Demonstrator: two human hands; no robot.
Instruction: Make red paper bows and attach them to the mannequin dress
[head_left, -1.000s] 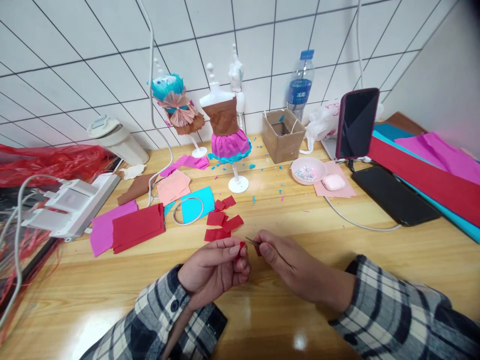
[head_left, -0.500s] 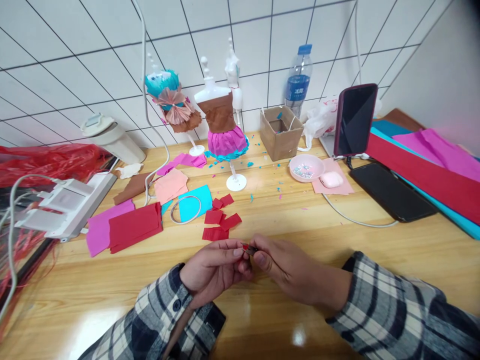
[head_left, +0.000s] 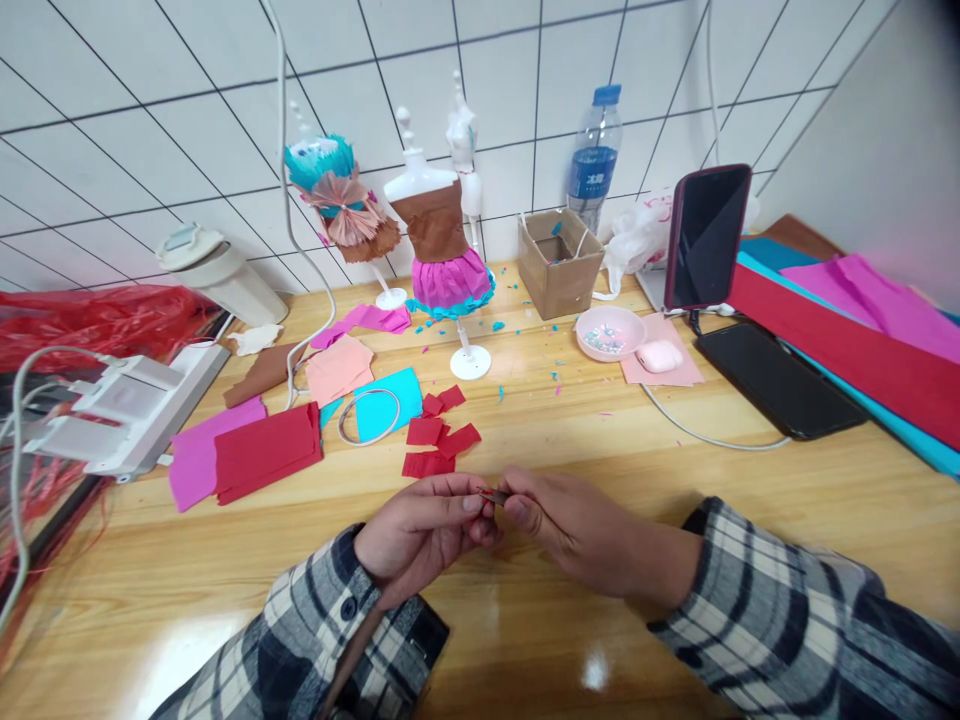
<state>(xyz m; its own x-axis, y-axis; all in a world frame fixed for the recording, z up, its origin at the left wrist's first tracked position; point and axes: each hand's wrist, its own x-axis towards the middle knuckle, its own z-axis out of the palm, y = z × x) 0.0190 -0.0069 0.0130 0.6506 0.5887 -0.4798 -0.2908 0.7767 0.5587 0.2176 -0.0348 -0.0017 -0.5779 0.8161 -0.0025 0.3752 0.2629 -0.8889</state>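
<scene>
The person's left hand and right hand meet over the near part of the desk. The left thumb and fingers pinch a small red scrap; the right thumb and fingers are clamped on a small metal tool, its tip at the scrap. The tool's exact kind is hard to tell.

Just beyond the left hand lie cut red pieces, some overlapping. Toward the desk's left edge, a red paper stack partly covers a magenta sheet, with a power strip farther left. A ring lies partly over a blue sheet.

Toward the right edge, a black phone lies flat beside a long red sheet. A pink dish holds tiny beads, near a pink case.

Farther back, a dress stand wears a brown top and magenta skirt with blue trim. Near the back edge are a cardboard box, a lidded cup and a water bottle.
</scene>
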